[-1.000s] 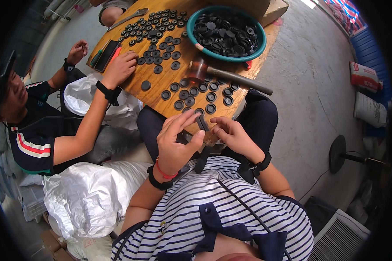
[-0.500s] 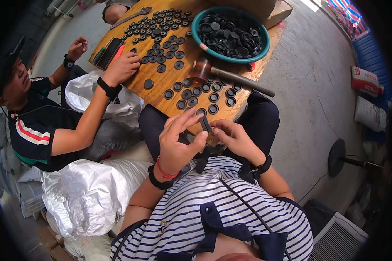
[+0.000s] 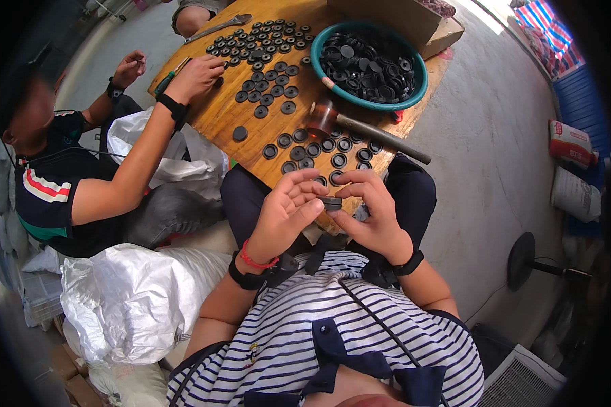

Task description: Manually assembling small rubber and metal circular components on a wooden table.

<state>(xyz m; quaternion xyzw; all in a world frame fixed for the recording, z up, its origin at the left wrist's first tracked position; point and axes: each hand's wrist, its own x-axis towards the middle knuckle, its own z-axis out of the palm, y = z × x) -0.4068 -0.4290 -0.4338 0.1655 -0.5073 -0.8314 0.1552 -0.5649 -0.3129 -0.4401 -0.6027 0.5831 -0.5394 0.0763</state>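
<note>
Above the near edge of the wooden table, a black round disc (image 3: 330,203) is held nearly edge-on; a groove runs around its rim. My left hand (image 3: 286,211) grips it from the left between thumb and fingers. From the right, my right hand (image 3: 373,216) pinches it too, thumb below and fingers curled above. Just past my fingers lie several black ring-shaped discs (image 3: 306,163) with raised rims, some partly hidden by my hands. A mallet (image 3: 381,138) with a translucent amber-brown head lies beyond them.
A teal basin (image 3: 424,87) full of black discs stands at the back right of the wooden table (image 3: 218,129). Many small discs (image 3: 259,42) spread over its far side, near a wrench (image 3: 218,26). At left a co-worker's hand (image 3: 197,74) reaches over the table. A fan (image 3: 521,261) stands right.
The disc has turned from steeply tilted to nearly level. My right hand has risen and its fingers now arch over the disc. The co-worker's near hand has moved farther along the table.
</note>
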